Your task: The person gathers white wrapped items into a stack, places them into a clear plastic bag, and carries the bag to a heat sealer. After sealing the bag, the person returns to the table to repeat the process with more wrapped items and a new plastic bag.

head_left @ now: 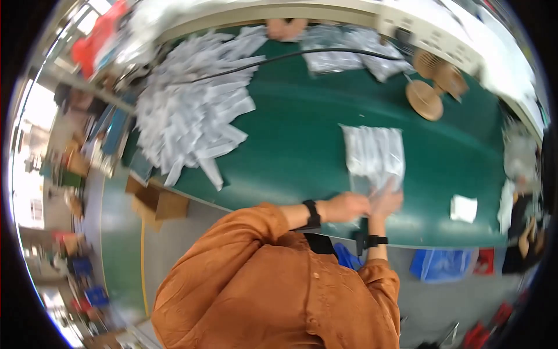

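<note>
A clear plastic bag with several white strips side by side in it lies flat on the green table, right of the middle. Both hands are at its near end, somewhat blurred. My left hand comes in from the left with its fingers closed near the bag's near edge; what they hold is hidden. Beside it, my right hand lies over the bag's near part, fingers stretched out along the plastic. Dark bands circle both wrists.
A large heap of white strips covers the table's left. Plastic packs lie at the back, with a black cable nearby. Brown cardboard discs stand back right; a small white pad lies right. A cardboard box stands below left.
</note>
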A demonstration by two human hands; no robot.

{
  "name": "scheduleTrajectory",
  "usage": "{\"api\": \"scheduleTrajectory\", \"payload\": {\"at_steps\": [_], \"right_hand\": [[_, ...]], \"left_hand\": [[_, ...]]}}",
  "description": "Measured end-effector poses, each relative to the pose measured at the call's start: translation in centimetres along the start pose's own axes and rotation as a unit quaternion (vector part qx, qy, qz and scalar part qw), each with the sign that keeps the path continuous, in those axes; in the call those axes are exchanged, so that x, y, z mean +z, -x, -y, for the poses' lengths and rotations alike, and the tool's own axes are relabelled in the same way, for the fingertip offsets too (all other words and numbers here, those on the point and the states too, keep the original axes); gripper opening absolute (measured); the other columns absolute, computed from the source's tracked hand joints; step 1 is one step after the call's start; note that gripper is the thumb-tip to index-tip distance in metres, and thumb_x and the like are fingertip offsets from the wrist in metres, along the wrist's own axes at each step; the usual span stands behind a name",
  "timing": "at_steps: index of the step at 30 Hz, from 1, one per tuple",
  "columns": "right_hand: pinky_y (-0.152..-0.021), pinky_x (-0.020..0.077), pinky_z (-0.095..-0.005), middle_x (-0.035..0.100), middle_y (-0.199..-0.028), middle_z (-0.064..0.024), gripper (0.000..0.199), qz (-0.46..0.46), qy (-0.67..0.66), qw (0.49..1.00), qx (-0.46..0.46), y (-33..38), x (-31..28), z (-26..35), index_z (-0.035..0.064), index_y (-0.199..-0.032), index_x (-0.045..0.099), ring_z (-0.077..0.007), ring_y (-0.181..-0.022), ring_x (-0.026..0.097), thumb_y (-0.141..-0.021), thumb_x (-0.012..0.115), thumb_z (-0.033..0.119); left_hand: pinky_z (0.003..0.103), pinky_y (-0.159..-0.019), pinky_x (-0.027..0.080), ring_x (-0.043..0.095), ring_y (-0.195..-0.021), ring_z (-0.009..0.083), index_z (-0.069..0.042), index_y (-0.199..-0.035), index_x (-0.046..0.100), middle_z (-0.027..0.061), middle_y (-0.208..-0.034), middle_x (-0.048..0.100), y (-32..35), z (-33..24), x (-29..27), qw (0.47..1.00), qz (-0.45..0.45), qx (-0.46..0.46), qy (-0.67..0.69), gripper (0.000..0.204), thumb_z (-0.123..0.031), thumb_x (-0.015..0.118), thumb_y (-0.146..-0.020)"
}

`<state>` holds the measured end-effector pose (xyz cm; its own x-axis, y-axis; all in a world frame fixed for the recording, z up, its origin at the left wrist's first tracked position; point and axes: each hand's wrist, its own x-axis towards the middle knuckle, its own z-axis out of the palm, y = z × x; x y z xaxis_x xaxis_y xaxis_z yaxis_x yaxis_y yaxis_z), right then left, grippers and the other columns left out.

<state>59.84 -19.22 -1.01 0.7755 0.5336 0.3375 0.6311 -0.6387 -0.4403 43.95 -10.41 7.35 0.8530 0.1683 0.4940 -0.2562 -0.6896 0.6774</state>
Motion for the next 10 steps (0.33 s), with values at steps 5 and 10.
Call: {"api": "scheduleTrajectory", "payload": {"at_steps": [5, 10], "right_hand": [[-0.097, 0.0382, -0.0546, 0.054, -0.123, -0.0312, 0.061, 0.014, 0.033, 0.974, -0.224, -2.5, -2.7, -1.0, 0.0033, -0.131, 0.055, -0.046, -0.112, 0.051, -0.081, 0.072, 0.034], [-0.101, 0.0381, -0.0526, 0.044, -0.137, -0.0287, 0.062, 0.037, 0.032, 0.986, -0.159, 2.0, -5.1, -4.6, 0.005, -0.136, 0.048, -0.0442, -0.125, 0.045, -0.085, 0.069, 0.033]], "left_hand": [[0.039, -0.079, 0.049, 0.058, -0.089, 0.0296, -0.005, -0.096, 0.067, 0.0126, -0.093, 0.06, 3.3, -3.0, -1.4, 0.987, 0.121, -0.102, 0.034, 0.015, -0.012, 0.062, -0.084], [0.043, -0.089, 0.045, 0.054, -0.1, 0.0316, -0.008, -0.1, 0.068, 0.0124, -0.101, 0.06, 13.4, -0.2, -13.4, 0.924, -0.158, -0.202, -0.284, 0.021, -0.011, 0.066, -0.08]]}}
